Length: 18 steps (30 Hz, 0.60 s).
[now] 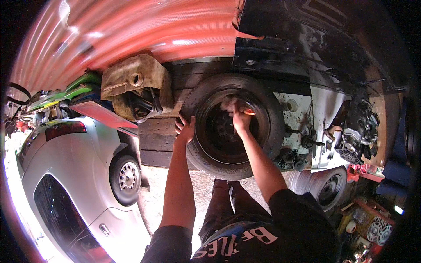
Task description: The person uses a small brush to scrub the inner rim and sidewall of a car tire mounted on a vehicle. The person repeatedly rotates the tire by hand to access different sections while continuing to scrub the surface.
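Observation:
A black tire on a dark rim (274,120) lies flat on the wooden bench in front of me. My left hand (186,130) is at its left side, fingers spread, with the thumb side against the tire's outer wall. My right hand (240,119) reaches over the rim's inside, its fingers closed. Something small with a bright orange patch (249,111) shows beside those fingers, and a greyish smear lies just beyond them. Blur and shadow hide what the hand grips. The hub area at the rim's center is dark.
A dirty tan plastic tank (137,83) stands left of the tire on the bench (156,142). Greasy metal parts (309,140) lie to the right. Another wheel (330,187) is below the bench at right. A silver car (70,144) stands at left.

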Tool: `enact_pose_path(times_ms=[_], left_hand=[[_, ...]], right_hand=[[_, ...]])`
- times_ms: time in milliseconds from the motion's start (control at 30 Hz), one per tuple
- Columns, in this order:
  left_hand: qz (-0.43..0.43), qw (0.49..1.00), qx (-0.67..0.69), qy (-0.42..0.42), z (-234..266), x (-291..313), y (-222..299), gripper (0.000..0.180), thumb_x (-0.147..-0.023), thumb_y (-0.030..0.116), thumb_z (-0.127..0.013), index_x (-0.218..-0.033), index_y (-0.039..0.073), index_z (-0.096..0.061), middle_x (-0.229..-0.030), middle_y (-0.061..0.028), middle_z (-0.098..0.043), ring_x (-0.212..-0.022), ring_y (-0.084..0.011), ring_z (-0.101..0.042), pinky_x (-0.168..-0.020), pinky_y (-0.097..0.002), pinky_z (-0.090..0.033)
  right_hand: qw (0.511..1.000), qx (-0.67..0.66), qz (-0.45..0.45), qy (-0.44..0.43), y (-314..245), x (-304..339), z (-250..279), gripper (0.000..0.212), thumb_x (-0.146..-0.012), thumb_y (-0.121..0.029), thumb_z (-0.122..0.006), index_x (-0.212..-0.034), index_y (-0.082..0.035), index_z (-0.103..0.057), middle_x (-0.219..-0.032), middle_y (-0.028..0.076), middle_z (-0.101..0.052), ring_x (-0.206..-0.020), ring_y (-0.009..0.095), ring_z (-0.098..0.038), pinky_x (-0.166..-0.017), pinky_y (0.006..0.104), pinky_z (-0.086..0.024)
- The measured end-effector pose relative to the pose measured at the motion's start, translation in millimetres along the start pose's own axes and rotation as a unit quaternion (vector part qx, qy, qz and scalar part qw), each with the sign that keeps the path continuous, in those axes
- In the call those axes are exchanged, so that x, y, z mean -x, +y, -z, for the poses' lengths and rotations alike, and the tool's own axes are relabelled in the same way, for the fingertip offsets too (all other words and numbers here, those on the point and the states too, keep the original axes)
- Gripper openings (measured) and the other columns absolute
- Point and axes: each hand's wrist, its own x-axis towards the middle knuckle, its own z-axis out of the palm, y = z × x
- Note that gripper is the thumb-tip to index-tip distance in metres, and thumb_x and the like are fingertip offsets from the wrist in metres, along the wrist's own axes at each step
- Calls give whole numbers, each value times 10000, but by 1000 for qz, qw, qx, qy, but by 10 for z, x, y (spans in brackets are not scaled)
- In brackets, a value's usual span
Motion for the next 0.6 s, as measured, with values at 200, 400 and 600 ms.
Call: enact_pose_path(times_ms=[200, 400, 600], left_hand=[[32, 999, -20, -20, 49, 31, -53, 962, -847, 828, -239, -1520, 298, 199, -1600, -175, 176, -1459, -471, 65, -1108, -700, -82], [4, 1000, -13, -14, 33, 0, 62, 988, -844, 831, -241, -1523, 264, 199, -1599, -171, 186, -1459, -467, 80, -1106, -702, -82], [-43, 993, -83, -68, 153, 160, 509, 819, -886, 788, -202, -1522, 389, 122, -1599, -162, 194, -1439, -514, 88, -1103, -707, -77]], right_hand=[[988, 126, -72, -54, -171, 680, -625, 256, -979, -134, -500, -1157, 32, -581, -1125, 180, -658, -1067, 281, -627, -959, 408, -454], [936, 155, -47, -313, 336, 414, 287, 159, -933, -163, -637, -979, -13, -657, -792, 62, -678, -625, 128, -637, -554, 277, -546], [992, -108, 34, 53, 281, -215, -73, 311, -966, -327, -592, -957, -23, -656, -899, 87, -693, -796, 194, -648, -712, 345, -515]])
